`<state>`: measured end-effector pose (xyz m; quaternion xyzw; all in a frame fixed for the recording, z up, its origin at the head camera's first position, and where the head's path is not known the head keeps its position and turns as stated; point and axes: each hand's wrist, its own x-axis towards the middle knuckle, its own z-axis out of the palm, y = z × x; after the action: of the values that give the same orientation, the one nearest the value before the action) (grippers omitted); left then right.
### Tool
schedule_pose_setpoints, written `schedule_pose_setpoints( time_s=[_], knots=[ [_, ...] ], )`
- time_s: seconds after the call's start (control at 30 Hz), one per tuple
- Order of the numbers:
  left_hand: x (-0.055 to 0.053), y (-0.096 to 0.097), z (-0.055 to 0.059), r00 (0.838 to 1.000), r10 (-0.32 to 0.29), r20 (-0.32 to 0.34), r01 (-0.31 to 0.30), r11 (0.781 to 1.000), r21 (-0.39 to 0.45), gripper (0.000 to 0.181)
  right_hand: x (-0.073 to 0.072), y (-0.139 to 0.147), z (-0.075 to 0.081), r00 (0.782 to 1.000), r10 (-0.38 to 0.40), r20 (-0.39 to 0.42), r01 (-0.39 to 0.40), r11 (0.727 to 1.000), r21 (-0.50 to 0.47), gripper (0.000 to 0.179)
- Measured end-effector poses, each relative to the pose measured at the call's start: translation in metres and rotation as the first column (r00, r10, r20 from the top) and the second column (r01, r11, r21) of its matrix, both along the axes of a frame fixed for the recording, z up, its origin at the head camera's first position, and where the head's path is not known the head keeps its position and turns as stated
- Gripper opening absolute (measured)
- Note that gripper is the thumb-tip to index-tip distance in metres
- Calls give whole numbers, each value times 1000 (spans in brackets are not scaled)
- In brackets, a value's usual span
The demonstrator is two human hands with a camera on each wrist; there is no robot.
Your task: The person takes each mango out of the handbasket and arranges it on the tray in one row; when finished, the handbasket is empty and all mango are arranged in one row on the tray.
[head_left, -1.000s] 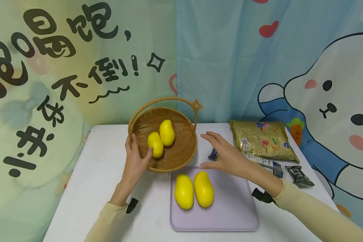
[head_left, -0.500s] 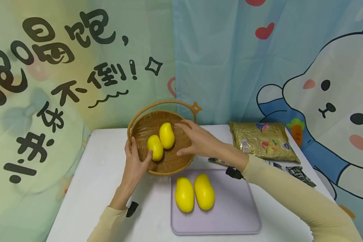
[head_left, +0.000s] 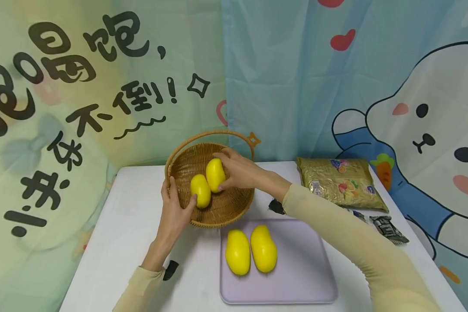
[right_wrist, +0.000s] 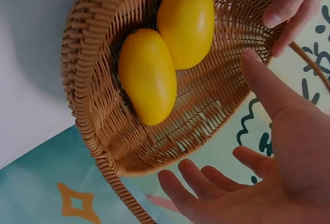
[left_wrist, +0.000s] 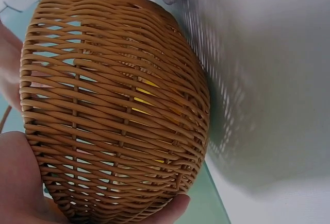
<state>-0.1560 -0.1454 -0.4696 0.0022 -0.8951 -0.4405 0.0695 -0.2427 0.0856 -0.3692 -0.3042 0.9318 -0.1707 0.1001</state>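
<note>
My left hand (head_left: pixel 175 212) grips the side of a brown wicker basket (head_left: pixel 234 203), thumb inside the rim and fingers outside. The basket is tilted so its inside faces me. Two yellow mangoes lie in it against each other, a left mango (head_left: pixel 200 190) and a right mango (head_left: pixel 215 174). My right hand (head_left: pixel 243 171) reaches in over the right mango, overlapping its edge in the head view. In the right wrist view its thumb and fingers (right_wrist: pixel 191 180) are spread, apart from the mangoes. The left wrist view shows the basket's woven outside (left_wrist: pixel 118 105).
On a lilac tray (head_left: pixel 296 268) in front lie two more mangoes (head_left: pixel 238 252). A gold fruit-printed bag (head_left: pixel 343 184) sits at the back right, with a small dark packet (head_left: pixel 389 229) beside it. A printed curtain (head_left: pixel 273 78) hangs behind the white table (head_left: pixel 136 203).
My right hand has moved left from beside the basket to over the right mango inside it. The left hand keeps its grip, and the basket stays in place.
</note>
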Motion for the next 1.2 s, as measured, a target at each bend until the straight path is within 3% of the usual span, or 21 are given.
schedule_pose_setpoints(
  time_s=[0.4,1.2],
  knots=[
    [0,-3,0,1000,-1,3,1,1000,5,95,-22,-21,-18,993,-55,104,39,989,142,106],
    [2,-3,-1,1000,-16,6,16,1000,2,93,-37,-30,-45,972,-142,187,112,980,162,105]
  ],
)
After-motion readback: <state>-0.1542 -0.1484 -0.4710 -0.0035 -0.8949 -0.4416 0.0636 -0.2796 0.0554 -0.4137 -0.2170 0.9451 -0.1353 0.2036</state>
